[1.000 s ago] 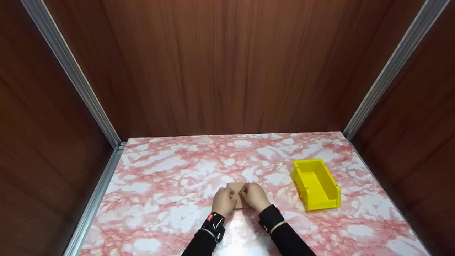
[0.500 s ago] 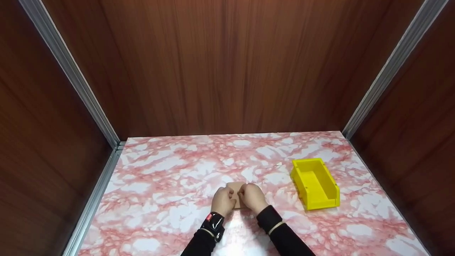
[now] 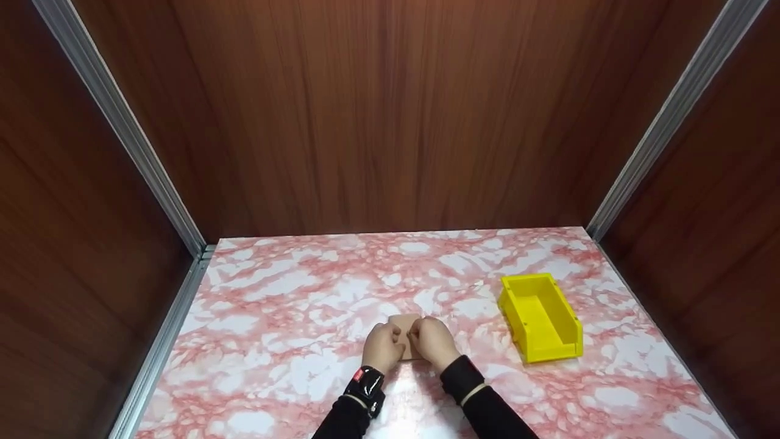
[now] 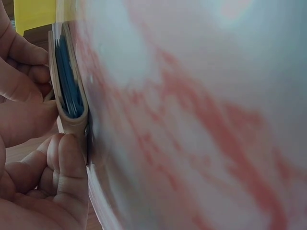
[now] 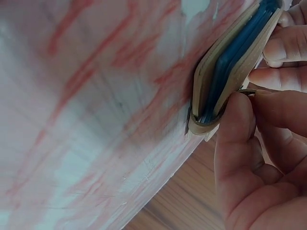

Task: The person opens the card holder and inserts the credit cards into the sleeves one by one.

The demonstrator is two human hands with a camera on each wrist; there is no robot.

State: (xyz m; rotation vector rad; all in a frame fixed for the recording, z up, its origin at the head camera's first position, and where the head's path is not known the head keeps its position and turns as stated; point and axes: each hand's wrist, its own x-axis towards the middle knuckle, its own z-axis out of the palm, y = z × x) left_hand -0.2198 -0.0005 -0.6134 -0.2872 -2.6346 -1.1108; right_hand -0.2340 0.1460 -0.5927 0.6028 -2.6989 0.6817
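A small tan wallet (image 3: 404, 321) lies on the marbled tabletop, partly covered by both hands. Blue, layered inserts (image 4: 70, 91) show between its covers at the open edge. My left hand (image 3: 382, 349) holds the wallet at its left side, thumb on the upper cover and a fingertip against its end. From the right, my right hand (image 3: 436, 341) pinches a thin dark tab (image 5: 247, 91) at the wallet's edge between thumb and finger. The right wrist view also shows the blue inserts and the curved band at the wallet's near end.
To the right stands a yellow open-front bin (image 3: 541, 317). The pink and white tabletop (image 3: 292, 292) is enclosed by brown wood-grain panels (image 3: 390, 122) at the back and both sides, with metal rails at the corners.
Both hands stay at the wallet with almost the same hold. The right hand has shifted very slightly to the left; the bin stands where it was.
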